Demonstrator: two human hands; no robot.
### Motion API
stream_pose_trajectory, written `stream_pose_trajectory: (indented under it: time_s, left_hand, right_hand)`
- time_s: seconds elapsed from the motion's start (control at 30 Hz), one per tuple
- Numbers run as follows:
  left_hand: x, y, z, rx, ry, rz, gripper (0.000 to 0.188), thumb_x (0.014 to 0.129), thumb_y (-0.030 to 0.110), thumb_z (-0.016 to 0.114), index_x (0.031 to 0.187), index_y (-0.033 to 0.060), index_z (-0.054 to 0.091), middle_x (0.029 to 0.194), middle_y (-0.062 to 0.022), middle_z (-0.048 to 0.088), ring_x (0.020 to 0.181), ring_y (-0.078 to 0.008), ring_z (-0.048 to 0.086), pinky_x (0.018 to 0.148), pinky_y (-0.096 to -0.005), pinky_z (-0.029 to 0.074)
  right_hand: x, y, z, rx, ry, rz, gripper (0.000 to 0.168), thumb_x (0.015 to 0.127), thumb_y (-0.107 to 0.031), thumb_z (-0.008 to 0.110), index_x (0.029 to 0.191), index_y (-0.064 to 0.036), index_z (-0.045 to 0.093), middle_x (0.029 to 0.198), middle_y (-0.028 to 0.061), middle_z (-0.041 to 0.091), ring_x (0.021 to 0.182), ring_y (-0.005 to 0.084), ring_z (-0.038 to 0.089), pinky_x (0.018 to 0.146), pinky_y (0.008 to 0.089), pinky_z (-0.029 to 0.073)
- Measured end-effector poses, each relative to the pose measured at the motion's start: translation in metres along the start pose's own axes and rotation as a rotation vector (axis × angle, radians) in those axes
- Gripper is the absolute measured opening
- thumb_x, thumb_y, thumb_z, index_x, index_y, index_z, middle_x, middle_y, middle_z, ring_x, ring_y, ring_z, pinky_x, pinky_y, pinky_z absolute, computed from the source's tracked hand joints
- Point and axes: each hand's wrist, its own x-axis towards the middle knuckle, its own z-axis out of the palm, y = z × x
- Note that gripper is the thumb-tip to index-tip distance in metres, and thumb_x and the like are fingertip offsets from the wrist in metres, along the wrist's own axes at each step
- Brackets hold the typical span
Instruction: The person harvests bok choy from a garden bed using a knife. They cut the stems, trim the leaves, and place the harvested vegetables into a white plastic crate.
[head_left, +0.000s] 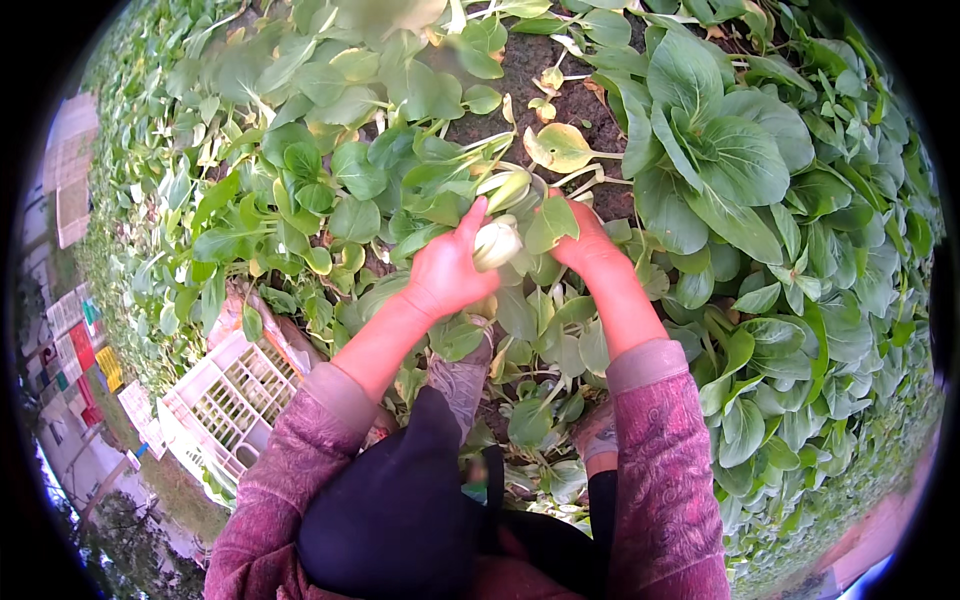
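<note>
My left hand (454, 262) is closed around a bok choy plant (498, 241), its pale, rounded base pointing towards me. Beyond that base another pale green stalk cluster (510, 189) shows among the leaves. My right hand (583, 234) is close on the right, its fingers mostly hidden behind a green leaf (553, 223) with a yellowed edge; whether it holds anything is not visible. Just above it a yellowing leaf (561, 148) lies over the dark soil.
Large leafy bok choy (720, 142) grows thickly on the right, with smaller plants (300, 187) to the left. A white plastic crate (236, 390) stands at lower left. My shoes (459, 379) are among leaves below my hands.
</note>
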Motion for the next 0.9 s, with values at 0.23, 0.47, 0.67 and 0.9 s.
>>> stream_pose_trajectory:
  time_s: [0.23, 0.47, 0.67, 0.9]
  left_hand:
    - [0.001, -0.011, 0.008, -0.03, 0.132, 0.121, 0.082, 0.062, 0.026, 0.066, 0.137, 0.0086, 0.038, 0.093, -0.0191, 0.065, 0.083, -0.0353, 0.064, 0.074, -0.0404, 0.052]
    - [-0.014, -0.026, -0.004, -0.479, 0.137, -0.005, 0.067, 0.059, 0.01, 0.07, 0.123, 0.0032, 0.053, 0.101, -0.0081, 0.064, 0.092, -0.0147, 0.06, 0.086, -0.0275, 0.047]
    - [-0.041, -0.035, -0.044, -1.125, 0.053, -0.061, 0.066, 0.056, 0.005, 0.071, 0.12, -0.0013, 0.055, 0.108, -0.0046, 0.061, 0.097, -0.0148, 0.058, 0.092, -0.0286, 0.043]
    - [-0.064, -0.04, -0.058, -1.265, -0.061, -0.062, 0.083, 0.045, 0.013, 0.074, 0.122, -0.0078, 0.05, 0.106, -0.0134, 0.063, 0.093, -0.0198, 0.062, 0.087, -0.029, 0.048]
  right_hand:
    - [0.001, 0.004, 0.015, -0.113, 0.091, 0.002, 0.039, 0.088, -0.026, 0.045, 0.119, -0.003, 0.048, 0.11, 0.0212, 0.061, 0.103, 0.0346, 0.059, 0.087, 0.0425, 0.047]
    - [-0.001, 0.045, 0.051, -0.231, 0.38, -0.156, 0.033, 0.091, -0.025, 0.044, 0.116, -0.006, 0.053, 0.105, 0.0129, 0.065, 0.097, 0.0324, 0.062, 0.085, 0.0421, 0.048]
    - [-0.043, 0.018, 0.043, 0.78, 0.49, -0.282, 0.026, 0.086, -0.018, 0.065, 0.109, -0.007, 0.058, 0.08, 0.0002, 0.062, 0.067, 0.0119, 0.057, 0.064, 0.0244, 0.045]
    - [-0.056, -0.035, 0.038, 1.361, 0.112, -0.337, 0.045, 0.077, -0.012, 0.074, 0.115, 0.0, 0.054, 0.101, 0.0059, 0.064, 0.077, 0.0068, 0.055, 0.073, 0.0215, 0.046]
